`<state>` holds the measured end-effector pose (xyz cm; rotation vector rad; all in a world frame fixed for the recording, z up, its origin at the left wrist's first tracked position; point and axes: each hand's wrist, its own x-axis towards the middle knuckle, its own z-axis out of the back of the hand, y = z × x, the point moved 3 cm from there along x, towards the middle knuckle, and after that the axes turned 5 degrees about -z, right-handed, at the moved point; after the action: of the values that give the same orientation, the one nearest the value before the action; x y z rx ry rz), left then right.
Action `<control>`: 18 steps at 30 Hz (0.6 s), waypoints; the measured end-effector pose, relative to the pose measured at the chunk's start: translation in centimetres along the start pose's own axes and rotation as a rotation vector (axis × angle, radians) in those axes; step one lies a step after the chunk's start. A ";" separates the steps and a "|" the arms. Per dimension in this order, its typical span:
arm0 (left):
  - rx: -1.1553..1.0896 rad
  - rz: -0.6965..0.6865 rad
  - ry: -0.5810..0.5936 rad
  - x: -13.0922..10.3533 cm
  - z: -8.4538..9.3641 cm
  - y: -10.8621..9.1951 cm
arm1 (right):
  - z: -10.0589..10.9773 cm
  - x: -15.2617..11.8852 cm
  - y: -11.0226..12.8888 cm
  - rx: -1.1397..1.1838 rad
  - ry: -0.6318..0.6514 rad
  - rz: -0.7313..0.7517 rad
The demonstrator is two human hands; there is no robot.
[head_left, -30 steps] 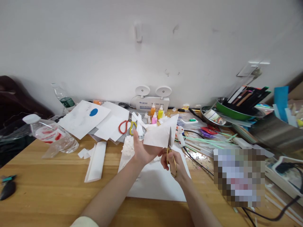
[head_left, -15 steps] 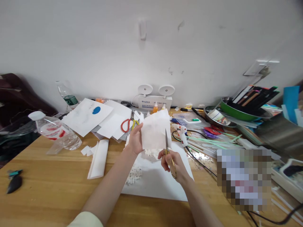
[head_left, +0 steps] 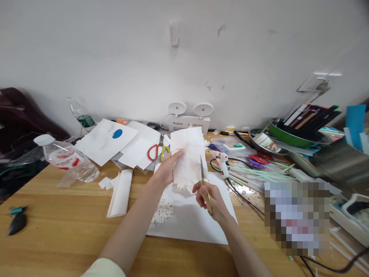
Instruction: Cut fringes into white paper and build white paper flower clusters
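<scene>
A white sheet of paper (head_left: 188, 156) is held up in front of me, with my left hand (head_left: 168, 168) pinching its left side. Gold-handled scissors (head_left: 202, 169) are in my right hand (head_left: 211, 198), fingers wrapped round the handles. Their blades point up beside the right part of the sheet and look nearly closed. Below both hands a large white board (head_left: 191, 223) lies on the table. Small off-white pieces (head_left: 163, 211) cover part of it on the left, and more ragged white bits show under the held sheet.
A folded white paper (head_left: 121, 194), loose sheets (head_left: 106, 142), red-handled scissors (head_left: 153, 152) and a water bottle (head_left: 69, 159) lie or stand to the left. On the right are a glue gun (head_left: 221, 163), its black cable, thin sticks (head_left: 250, 173) and a green pan (head_left: 291, 134) with pens.
The held paper has turned and now looks narrower and more upright. My left fingers reach further over it. The right hand with the scissors has barely moved.
</scene>
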<state>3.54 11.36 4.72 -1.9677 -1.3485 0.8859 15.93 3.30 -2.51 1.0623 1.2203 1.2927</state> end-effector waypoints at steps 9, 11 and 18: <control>-0.025 0.022 -0.042 0.1 0.3 0.0 | -0.1 0.1 -0.3 0.057 -0.030 -0.046; -0.041 0.045 -0.044 0.2 0.3 0.1 | -0.1 0.2 -0.3 0.062 -0.037 -0.057; -0.053 0.067 -0.028 0.2 0.1 0.2 | -0.2 0.2 -0.2 0.068 -0.061 -0.089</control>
<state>3.57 11.53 4.45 -2.0580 -1.3418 0.9210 15.72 3.49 -2.79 1.0764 1.2585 1.1504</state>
